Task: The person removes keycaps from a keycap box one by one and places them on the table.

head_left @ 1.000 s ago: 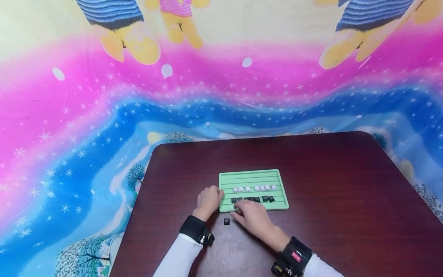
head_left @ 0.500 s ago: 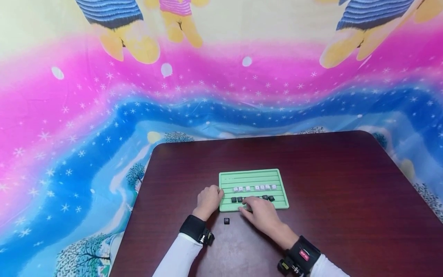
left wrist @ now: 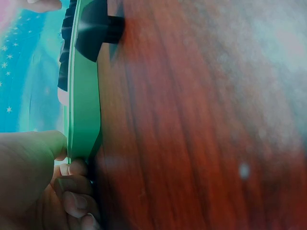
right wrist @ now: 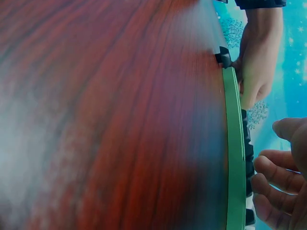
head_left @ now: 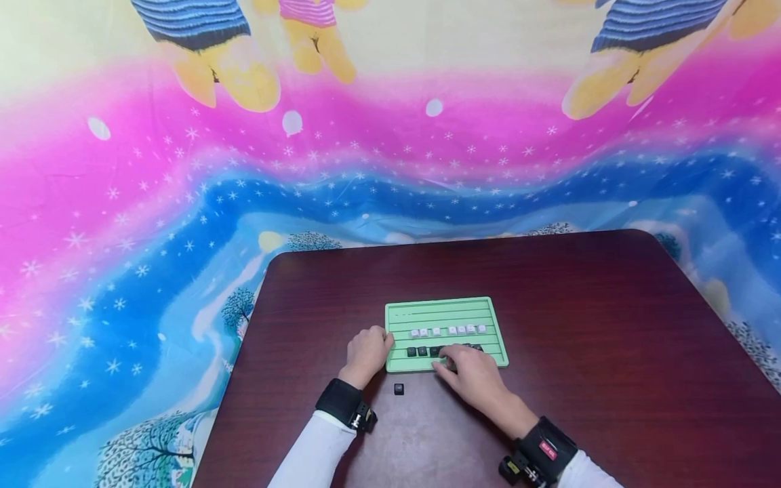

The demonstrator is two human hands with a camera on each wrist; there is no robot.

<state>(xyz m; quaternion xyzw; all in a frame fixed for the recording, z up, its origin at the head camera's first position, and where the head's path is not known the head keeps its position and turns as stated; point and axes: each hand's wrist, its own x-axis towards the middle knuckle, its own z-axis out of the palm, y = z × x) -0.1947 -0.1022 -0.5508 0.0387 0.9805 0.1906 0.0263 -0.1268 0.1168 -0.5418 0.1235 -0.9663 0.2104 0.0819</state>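
My left hand [head_left: 368, 351] pinches the left edge of a light green ridged tray [head_left: 448, 308]; in the left wrist view the thumb lies on one face of the rim, curled fingers on the other. On the tray stand a row of white keycaps [head_left: 452, 331] and, nearer me, a row of black keycaps [head_left: 422, 351]. My right hand [head_left: 478, 381] is over the right part of the black row, its fingers hiding some of it. The right wrist view has these fingers loosely bent, fingertips close to the caps, thumb apart, nothing gripped.
A single black keycap [head_left: 399, 389] lies on the dark red-brown table [head_left: 586, 339], just in front of the tray. Behind the table hangs a colourful printed cloth [head_left: 390, 149]. Each wrist carries a black strap with a camera.
My right hand has slid rightward along the black row, uncovering caps on the left and covering those on the right. The left hand stays on the tray's edge.
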